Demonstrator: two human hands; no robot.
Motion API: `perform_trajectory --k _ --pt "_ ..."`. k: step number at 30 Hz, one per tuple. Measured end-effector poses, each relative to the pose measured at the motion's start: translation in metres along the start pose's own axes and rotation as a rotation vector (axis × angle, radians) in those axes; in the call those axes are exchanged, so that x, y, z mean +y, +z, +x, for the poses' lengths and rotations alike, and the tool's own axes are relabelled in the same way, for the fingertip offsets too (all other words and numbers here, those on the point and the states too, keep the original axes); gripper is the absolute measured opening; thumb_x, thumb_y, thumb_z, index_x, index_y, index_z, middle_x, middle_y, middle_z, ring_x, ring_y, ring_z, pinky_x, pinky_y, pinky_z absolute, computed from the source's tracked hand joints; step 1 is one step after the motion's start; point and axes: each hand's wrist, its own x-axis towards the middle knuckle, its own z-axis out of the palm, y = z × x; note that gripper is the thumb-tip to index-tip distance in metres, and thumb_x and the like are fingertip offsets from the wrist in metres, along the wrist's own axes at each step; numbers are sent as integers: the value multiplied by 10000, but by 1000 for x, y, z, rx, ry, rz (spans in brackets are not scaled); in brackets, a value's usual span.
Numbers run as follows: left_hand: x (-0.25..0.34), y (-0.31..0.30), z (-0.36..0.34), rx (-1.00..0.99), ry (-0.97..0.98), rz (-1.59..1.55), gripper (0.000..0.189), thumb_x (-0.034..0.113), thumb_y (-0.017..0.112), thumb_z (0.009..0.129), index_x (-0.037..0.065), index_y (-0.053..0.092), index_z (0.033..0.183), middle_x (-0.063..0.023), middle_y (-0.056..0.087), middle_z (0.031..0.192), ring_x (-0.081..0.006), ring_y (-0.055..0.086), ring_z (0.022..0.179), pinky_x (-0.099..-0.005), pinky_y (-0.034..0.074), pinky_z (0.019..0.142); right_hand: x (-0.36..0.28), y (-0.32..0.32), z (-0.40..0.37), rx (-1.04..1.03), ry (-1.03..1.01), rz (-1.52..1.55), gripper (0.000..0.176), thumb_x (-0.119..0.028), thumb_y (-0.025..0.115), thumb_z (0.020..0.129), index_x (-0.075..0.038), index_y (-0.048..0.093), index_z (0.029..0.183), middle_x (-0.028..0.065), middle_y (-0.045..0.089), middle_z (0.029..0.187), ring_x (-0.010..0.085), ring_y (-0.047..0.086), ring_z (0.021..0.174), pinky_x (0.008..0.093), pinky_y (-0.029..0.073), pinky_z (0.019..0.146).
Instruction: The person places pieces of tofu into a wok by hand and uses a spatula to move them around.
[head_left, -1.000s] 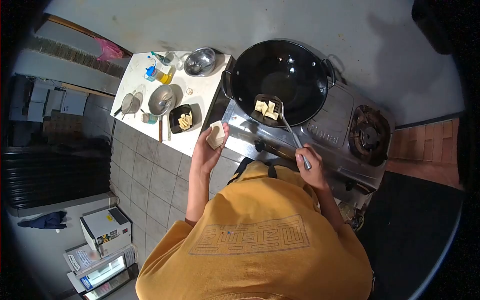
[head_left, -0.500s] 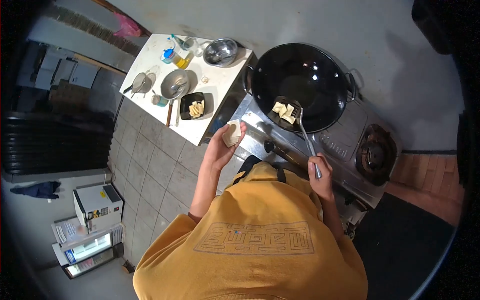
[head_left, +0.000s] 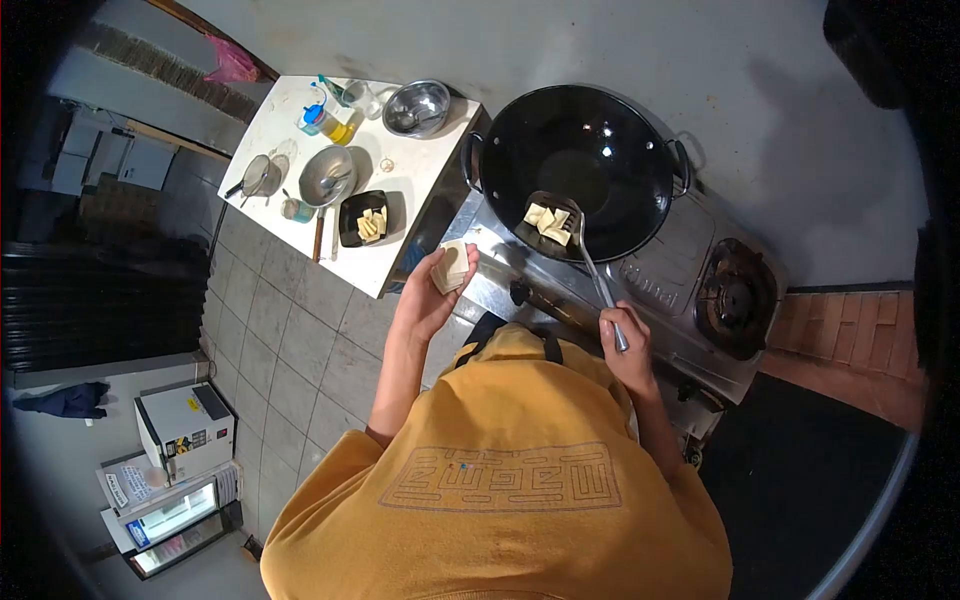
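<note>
My left hand [head_left: 430, 295] holds a few flat white pieces [head_left: 452, 268] that look like wrappers, between the white table and the stove. In my right hand [head_left: 628, 345] is the handle of a metal slotted spatula [head_left: 597, 275]. Its head rests at the near edge inside the black wok [head_left: 600, 140], by several pale cut pieces [head_left: 548, 222]. These pieces lie on a dark surface at the wok's rim. On the white table [head_left: 400, 165], a black square dish [head_left: 350, 215] holds more pale pieces.
The stove [head_left: 665, 260] has a bare burner [head_left: 738, 297] right of the wok. Steel bowls [head_left: 327, 175], a blue-capped bottle of yellow liquid [head_left: 328, 124], a strainer [head_left: 262, 176] and a small jar [head_left: 296, 210] stand on the table.
The whole view has shifted, so the wok, table and both hands appear slightly further left. Both hands keep their holds, and the pale pieces in the wok look the same.
</note>
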Motion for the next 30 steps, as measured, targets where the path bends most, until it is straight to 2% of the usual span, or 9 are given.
perform_trajectory --k 19,30 --pt "-3 2 -1 2 2 25 409 143 441 983 -119 409 1296 -220 567 1254 -275 593 1146 -352 481 1025 0 -3 0 10 -44 -1 121 8 601 861 -18 572 975 153 561 834 346 579 737 365 478 669" --pt "-2 3 -1 -15 -16 19 409 133 446 978 -120 406 1297 -223 566 1257 -274 592 1149 -353 472 1035 -2 -1 -3 13 2 -2 118 -1 609 858 -28 582 970 146 560 839 333 584 738 362 477 669"
